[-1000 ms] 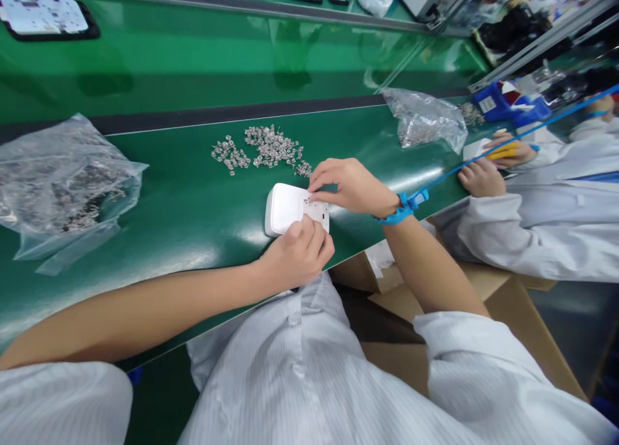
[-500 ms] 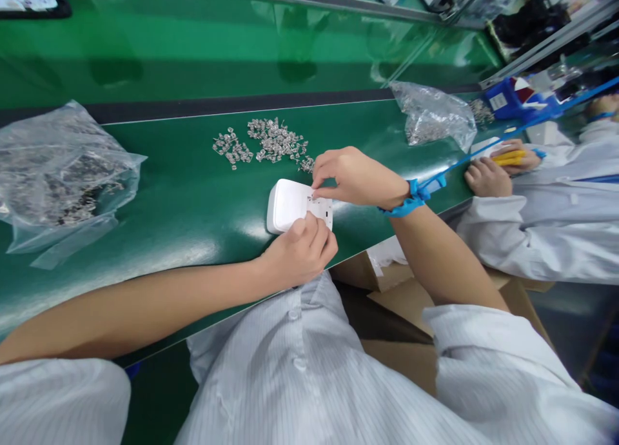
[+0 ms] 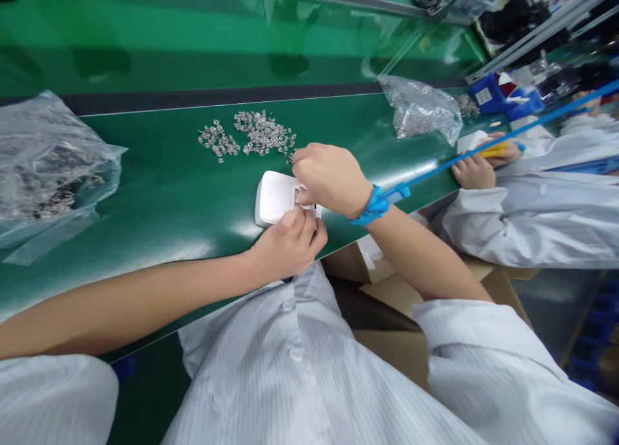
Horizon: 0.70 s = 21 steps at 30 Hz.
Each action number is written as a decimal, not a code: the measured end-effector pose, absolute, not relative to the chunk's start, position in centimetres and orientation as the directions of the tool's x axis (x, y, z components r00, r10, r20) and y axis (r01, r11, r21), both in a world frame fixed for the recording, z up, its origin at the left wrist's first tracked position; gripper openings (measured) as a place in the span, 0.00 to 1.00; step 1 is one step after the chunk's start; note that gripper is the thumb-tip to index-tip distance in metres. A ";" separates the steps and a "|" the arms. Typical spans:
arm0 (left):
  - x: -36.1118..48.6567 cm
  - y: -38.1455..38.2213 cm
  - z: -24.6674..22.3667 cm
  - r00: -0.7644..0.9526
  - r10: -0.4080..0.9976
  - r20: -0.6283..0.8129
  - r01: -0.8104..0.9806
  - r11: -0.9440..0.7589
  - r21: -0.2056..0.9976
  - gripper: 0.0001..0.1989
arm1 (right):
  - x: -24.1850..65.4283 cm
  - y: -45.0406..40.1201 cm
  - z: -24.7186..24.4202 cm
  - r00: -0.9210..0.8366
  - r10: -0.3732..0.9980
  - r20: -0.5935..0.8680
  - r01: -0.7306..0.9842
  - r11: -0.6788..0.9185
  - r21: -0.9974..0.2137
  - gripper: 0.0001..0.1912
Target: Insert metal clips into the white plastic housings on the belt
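A white plastic housing with rounded corners lies on the green bench in front of me. My left hand is closed on its near edge, with the fingertips by the recessed right part. Over that same part bends my right hand, its fingers closed and pointing down. The thumb touches the housing, and whatever the fingers pinch is hidden. Just beyond my hands lie small shiny metal pieces in a larger pile and a smaller pile. A blue wrist strap with a cord circles my right wrist.
Clear plastic bags of metal pieces lie at the left and back right. A co-worker's hands hold a yellow-handled tool at the right, near a blue bin. The strap's cord runs rightward. Cardboard boxes stand below the bench edge.
My right hand has rolled over and come further across the housing, covering more of its recessed part. My left hand keeps its hold. The whole view has shifted slightly.
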<state>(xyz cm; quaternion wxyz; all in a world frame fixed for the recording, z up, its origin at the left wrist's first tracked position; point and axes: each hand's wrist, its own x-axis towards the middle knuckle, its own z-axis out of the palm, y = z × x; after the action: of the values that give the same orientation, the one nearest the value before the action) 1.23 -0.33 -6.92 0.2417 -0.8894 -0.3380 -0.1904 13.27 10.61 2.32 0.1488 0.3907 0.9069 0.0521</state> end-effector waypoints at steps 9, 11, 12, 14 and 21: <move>1.0 -0.2 -6.4 0.700 0.562 0.441 0.701 -0.659 -0.274 0.23 | 11.8 12.2 0.9 -0.687 0.720 -0.104 0.700 0.693 0.175 0.05; 0.9 -0.2 -6.3 0.694 0.572 0.436 0.707 -0.655 -0.266 0.24 | 12.9 13.1 1.0 -0.751 0.653 -0.091 0.650 0.757 0.064 0.06; 0.9 -0.2 -6.3 0.693 0.575 0.435 0.708 -0.659 -0.256 0.24 | 13.6 13.5 1.1 -0.776 0.623 -0.101 0.626 0.780 -0.004 0.06; 0.9 -0.2 -6.3 0.692 0.571 0.442 0.705 -0.667 -0.242 0.24 | 14.9 14.0 1.3 -0.797 0.593 -0.118 0.604 0.785 -0.135 0.05; 0.9 -0.2 -6.3 0.690 0.542 0.479 0.707 -0.645 -0.289 0.21 | 16.7 13.9 -0.5 -0.772 0.636 0.005 0.566 0.690 -0.451 0.10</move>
<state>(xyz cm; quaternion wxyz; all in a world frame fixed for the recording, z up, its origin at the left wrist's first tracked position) 0.91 -0.18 -6.34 0.2325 -0.8894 -0.3513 -0.1774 16.72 13.94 -0.52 -0.0804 0.3280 0.9158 -0.2173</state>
